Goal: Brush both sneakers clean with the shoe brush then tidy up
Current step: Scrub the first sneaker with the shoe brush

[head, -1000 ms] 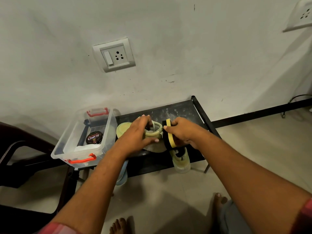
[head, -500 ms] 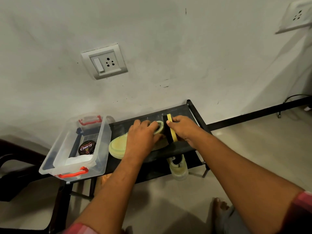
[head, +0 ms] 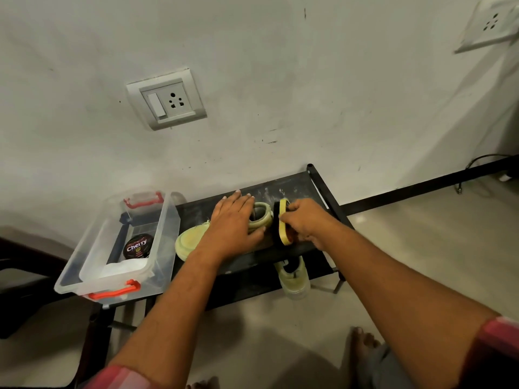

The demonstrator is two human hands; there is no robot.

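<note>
We judge the sneaker (head: 189,241) soft, light: left hand (head: 233,223) spread flat pins it; right hand (head: 307,224) clamps stiff shoe brush (head: 282,224) alongside.

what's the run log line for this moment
left hand: presses sneaker on rack | right hand: grips shoe brush against sneaker

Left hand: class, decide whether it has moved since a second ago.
Yes. The left hand has slid toward the wall; its fingertips now reach the rear edge of the rack shelf, flat over the sneaker.
</note>
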